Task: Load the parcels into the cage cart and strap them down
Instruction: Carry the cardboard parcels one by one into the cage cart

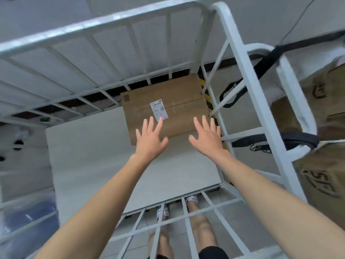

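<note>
I look straight down into a white barred cage cart [248, 94]. One brown cardboard parcel [179, 101] with a white shipping label lies flat on the cart's pale floor [89, 157], in the far right corner. My left hand [150, 140] and my right hand [207, 137] both reach over the near rail into the cart, fingers spread, hovering just above the parcel's near edge and holding nothing. Black straps [265, 66] hang on the cart's right side frame.
Several more brown parcels [324, 186] are stacked outside the cart on the right. The near rail [188, 214] crosses below my forearms, with my legs and shoes behind its bars. A clear plastic bag [28, 221] lies at lower left outside the cart.
</note>
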`<state>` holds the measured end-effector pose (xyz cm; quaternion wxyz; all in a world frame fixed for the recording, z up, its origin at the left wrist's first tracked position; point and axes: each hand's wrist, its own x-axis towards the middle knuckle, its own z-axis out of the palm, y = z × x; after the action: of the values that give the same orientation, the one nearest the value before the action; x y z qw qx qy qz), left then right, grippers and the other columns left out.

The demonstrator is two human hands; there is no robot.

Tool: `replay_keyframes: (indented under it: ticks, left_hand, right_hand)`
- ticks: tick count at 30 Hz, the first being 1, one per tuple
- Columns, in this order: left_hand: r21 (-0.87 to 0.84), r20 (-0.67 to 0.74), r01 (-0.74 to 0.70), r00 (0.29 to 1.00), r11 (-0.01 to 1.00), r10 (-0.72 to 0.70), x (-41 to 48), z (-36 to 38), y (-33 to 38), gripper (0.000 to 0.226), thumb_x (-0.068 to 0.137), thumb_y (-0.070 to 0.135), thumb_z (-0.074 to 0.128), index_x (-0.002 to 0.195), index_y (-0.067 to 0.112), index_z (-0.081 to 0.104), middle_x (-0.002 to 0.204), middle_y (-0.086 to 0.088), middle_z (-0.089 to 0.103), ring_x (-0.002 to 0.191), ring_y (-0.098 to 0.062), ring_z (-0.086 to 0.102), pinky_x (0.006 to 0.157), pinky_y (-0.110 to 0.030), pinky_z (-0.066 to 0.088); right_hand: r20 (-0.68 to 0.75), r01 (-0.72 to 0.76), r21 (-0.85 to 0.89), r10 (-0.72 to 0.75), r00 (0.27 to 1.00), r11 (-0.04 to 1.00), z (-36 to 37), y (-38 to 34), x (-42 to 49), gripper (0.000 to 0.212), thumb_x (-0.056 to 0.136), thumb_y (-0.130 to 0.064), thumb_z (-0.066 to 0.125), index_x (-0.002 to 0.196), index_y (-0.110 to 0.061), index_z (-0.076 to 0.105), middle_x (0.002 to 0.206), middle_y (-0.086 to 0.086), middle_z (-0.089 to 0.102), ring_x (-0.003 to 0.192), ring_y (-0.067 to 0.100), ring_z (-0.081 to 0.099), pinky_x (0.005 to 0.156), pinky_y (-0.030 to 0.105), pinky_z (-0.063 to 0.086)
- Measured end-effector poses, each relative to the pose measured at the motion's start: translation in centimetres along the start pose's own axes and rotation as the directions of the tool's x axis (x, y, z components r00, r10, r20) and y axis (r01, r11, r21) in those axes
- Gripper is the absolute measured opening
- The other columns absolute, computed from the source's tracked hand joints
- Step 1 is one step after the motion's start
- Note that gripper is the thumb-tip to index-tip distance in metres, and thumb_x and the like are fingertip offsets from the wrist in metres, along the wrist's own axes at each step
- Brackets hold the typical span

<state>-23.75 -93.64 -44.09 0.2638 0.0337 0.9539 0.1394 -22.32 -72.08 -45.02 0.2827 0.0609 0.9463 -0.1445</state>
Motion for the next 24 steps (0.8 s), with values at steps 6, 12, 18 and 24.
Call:
replay_keyframes:
  ticks: [6,12,18,24]
  left_hand:
    - [-0.021,-0.108,-0.133,0.986,0.991,0.130,-9.6,-8.6,4.8,0.074,0.099,0.044,0.048,0.162,0.027,0.012,0.169,-0.009,0.006,0.155,-0.030,-0.003,0.120,-0.063,0.007]
    - [0.022,-0.110,-0.316,0.942,0.949,0.316,-16.1,-12.0,11.8,0.074,0.100,0.047,0.047,0.162,0.030,0.011,0.170,-0.007,0.005,0.156,-0.029,-0.004,0.120,-0.062,0.003]
    - [0.051,-0.010,-0.613,0.789,0.788,0.614,-23.7,-9.4,26.4,0.074,0.099,0.052,0.046,0.161,0.033,0.010,0.170,-0.006,0.004,0.156,-0.028,-0.006,0.119,-0.062,-0.002]
    - [0.103,0.097,-0.818,0.574,0.566,0.813,-32.3,-4.2,40.9,0.076,0.099,0.054,0.045,0.162,0.031,0.009,0.170,-0.007,0.005,0.156,-0.028,-0.005,0.121,-0.060,0.002]
  right_hand:
    - [-0.183,-0.107,0.063,0.117,0.976,0.992,-6.2,-1.0,-13.8,0.075,0.098,-0.053,0.036,0.160,-0.028,0.001,0.168,0.009,-0.005,0.153,0.036,-0.010,0.121,0.061,-0.001]
    - [-0.335,-0.268,0.224,0.332,0.882,0.937,-9.0,2.2,-26.5,0.075,0.098,-0.057,0.035,0.160,-0.028,0.003,0.168,0.009,-0.005,0.152,0.037,-0.009,0.119,0.062,-0.001]
    - [-0.393,-0.427,0.418,0.583,0.711,0.802,-10.9,9.7,-37.9,0.076,0.097,-0.057,0.037,0.160,-0.027,0.005,0.168,0.010,-0.001,0.153,0.037,-0.006,0.119,0.064,0.001]
    - [-0.364,-0.545,0.585,0.796,0.484,0.600,-10.6,20.8,-50.0,0.076,0.098,-0.056,0.036,0.160,-0.025,0.005,0.168,0.011,0.002,0.153,0.038,0.000,0.119,0.065,0.004]
